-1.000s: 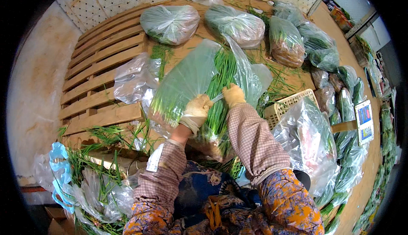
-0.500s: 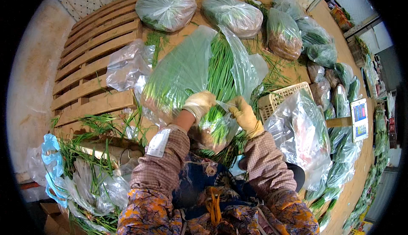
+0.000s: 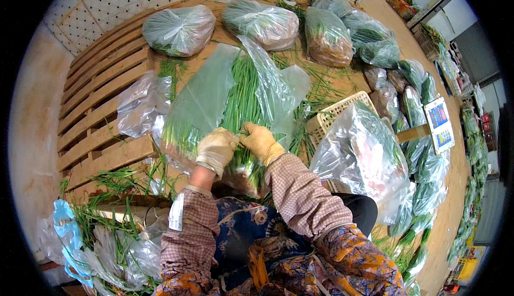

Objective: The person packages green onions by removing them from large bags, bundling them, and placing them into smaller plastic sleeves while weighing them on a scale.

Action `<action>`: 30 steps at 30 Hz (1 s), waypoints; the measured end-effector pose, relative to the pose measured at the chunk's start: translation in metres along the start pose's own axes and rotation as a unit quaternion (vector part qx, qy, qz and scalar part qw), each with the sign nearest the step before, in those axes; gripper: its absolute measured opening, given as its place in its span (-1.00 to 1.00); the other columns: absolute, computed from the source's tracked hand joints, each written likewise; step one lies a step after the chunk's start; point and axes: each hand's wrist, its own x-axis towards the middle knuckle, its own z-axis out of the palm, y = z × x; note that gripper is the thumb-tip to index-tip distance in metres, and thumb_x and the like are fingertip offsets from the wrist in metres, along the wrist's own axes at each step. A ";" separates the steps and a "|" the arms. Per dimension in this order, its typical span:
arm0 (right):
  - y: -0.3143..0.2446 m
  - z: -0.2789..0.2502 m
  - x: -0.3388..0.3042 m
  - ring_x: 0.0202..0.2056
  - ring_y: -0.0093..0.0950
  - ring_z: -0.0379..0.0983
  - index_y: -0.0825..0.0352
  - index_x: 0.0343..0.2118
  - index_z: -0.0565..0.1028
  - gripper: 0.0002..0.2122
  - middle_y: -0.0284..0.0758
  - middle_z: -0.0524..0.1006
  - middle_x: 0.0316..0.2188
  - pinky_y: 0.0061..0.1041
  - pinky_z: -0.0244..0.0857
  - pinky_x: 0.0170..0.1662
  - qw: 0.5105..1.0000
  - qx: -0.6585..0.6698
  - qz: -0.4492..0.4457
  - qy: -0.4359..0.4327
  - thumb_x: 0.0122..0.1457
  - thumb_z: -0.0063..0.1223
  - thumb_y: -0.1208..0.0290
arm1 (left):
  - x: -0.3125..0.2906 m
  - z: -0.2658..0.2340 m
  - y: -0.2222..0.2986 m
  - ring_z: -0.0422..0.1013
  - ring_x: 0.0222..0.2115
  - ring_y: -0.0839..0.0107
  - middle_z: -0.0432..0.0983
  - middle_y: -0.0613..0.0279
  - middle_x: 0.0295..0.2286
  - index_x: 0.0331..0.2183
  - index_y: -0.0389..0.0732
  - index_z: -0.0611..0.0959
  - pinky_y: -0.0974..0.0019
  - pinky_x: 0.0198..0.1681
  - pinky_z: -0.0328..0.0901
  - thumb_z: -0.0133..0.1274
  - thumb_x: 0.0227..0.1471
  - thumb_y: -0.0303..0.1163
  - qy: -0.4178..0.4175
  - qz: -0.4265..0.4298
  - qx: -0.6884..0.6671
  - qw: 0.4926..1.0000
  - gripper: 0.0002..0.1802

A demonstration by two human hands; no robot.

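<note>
A large clear plastic bag (image 3: 201, 92) lies spread open in front of me, full of long green scallion-like stalks (image 3: 245, 95). Their pale root ends point toward me. Both hands wear pale work gloves and meet over the lower part of the bundle. My left hand (image 3: 217, 149) is closed on the bag's edge. Beside it, my right hand (image 3: 261, 142) pinches the other edge of the plastic, its fingers almost touching the left ones. Between the two edges, the leaves show uncovered farther up.
Filled bags (image 3: 179, 30) of greens line the far side and the right. A beige plastic basket (image 3: 326, 118) stands at right under a clear bag (image 3: 356, 157), near a scale display (image 3: 439, 126). Left are a wooden pallet (image 3: 104, 90) and a heap of loose stalks (image 3: 126, 181).
My hands have come together over the stalks, drawing the bag's two edges toward each other. The view has also shifted, so the surroundings appear farther left.
</note>
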 end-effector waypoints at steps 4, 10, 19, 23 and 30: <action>-0.007 0.010 0.024 -0.37 -0.08 0.37 0.36 -0.42 0.41 -0.72 -0.04 0.45 -0.49 -0.26 0.25 -0.28 0.998 -0.029 0.001 0.052 0.00 -0.10 0.19 | -0.003 -0.006 0.009 0.35 -0.46 0.08 0.41 0.03 -0.55 -0.59 -0.23 0.53 0.10 -0.41 0.22 -0.05 -0.10 -0.21 0.041 0.055 0.004 0.998 -0.72; -0.002 0.018 0.061 -0.35 -0.10 0.39 0.35 -0.44 0.44 -0.70 -0.05 0.46 -0.47 -0.24 0.25 -0.24 0.993 -0.032 0.007 0.113 0.03 -0.22 0.19 | -0.005 -0.015 0.008 0.35 -0.51 0.08 0.41 0.08 -0.58 -0.63 -0.21 0.50 0.12 -0.45 0.23 -0.05 -0.10 -0.22 0.100 0.093 0.007 0.991 -0.73; 0.001 0.015 0.090 -0.37 -0.14 0.41 0.36 -0.49 0.46 -0.72 -0.12 0.49 -0.47 -0.28 0.27 -0.26 0.985 -0.024 0.048 0.161 0.02 -0.16 0.21 | -0.018 -0.030 -0.010 0.33 -0.62 0.28 0.39 0.20 -0.67 -0.65 -0.20 0.48 0.29 -0.55 0.22 -0.05 -0.10 -0.34 0.163 0.126 -0.095 0.974 -0.80; 0.072 -0.020 0.098 -0.40 -0.26 0.45 0.30 -0.54 0.47 -0.82 -0.19 0.48 -0.52 -0.37 0.35 -0.41 0.928 -0.350 -0.033 0.126 -0.05 -0.05 0.29 | -0.051 -0.085 -0.037 0.26 -0.69 0.53 0.40 0.32 -0.70 -0.63 -0.21 0.51 0.47 -0.62 0.13 -0.06 -0.06 -0.33 0.105 -0.169 -0.657 0.727 -0.78; 0.159 -0.055 -0.017 -0.40 -0.16 0.41 0.34 -0.40 0.45 -0.64 -0.06 0.47 -0.51 -0.28 0.26 -0.30 0.970 -0.131 0.107 0.176 0.06 -0.20 0.10 | -0.034 -0.085 -0.111 0.33 -0.58 0.42 0.45 0.14 -0.63 -0.54 -0.34 0.52 0.39 -0.49 0.21 -0.07 -0.04 -0.25 0.250 -0.302 -0.269 0.880 -0.69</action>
